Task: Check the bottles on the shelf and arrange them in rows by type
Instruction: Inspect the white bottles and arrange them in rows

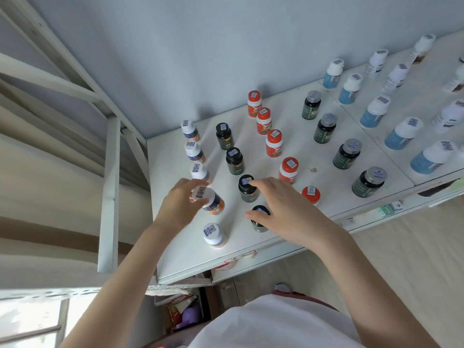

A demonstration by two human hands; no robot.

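Observation:
Bottles stand in rows by type on a white shelf (175, 247). The leftmost row holds white-capped bottles with blue and orange labels. My left hand (179, 204) grips the fourth one (211, 199) of that row by its cap, and the bottle leans. Beside it runs a row of black bottles. My right hand (281, 209) rests over the nearest black bottle (259, 219), thumb against its cap, forefinger reaching toward the black bottle behind it (247, 188). Further right stand a row of red bottles (288, 169) and a row of dark green bottles with grey caps (347, 153).
A second shelf panel at the right carries rows of light-blue bottles (401, 133) and white bottles (396, 76). A grey wall backs the shelf. White metal frame bars (109, 192) rise at the left. A box of items (183, 310) sits below the shelf.

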